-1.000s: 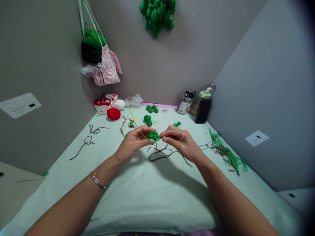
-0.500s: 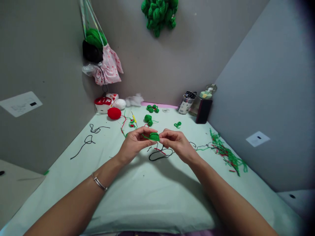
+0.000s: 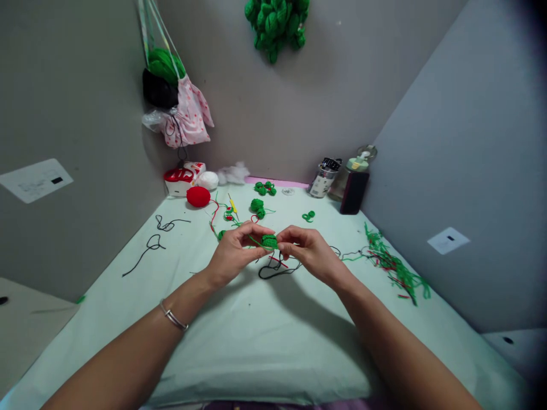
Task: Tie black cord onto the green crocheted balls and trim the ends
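Between my hands, above the table, is a small green crocheted piece (image 3: pixel 269 241) with a dark line across it. My left hand (image 3: pixel 234 250) pinches its left side between thumb and fingers, and a green strand runs along that thumb. At its right edge, the thumb and fingertips of my right hand (image 3: pixel 305 249) are closed on it. Below the hands, a loop of black yarn (image 3: pixel 273 275) lies on the table beside a thin red stick (image 3: pixel 278 262). Behind them sit green crocheted pieces (image 3: pixel 257 206) and a yellow-handled crochet hook (image 3: pixel 233 205).
A red yarn ball (image 3: pixel 198 196) and white stuffing (image 3: pixel 234 173) are at the back left. Green and red yarn scraps (image 3: pixel 393 265) lie on the right. A pen holder (image 3: pixel 323 181) and a dark phone (image 3: pixel 354 193) stand at the back right. Black yarn strands (image 3: pixel 154 245) lie left.
The green piece has turned slightly between my fingers, so its dark line now shows near the top. Both hands have barely shifted.
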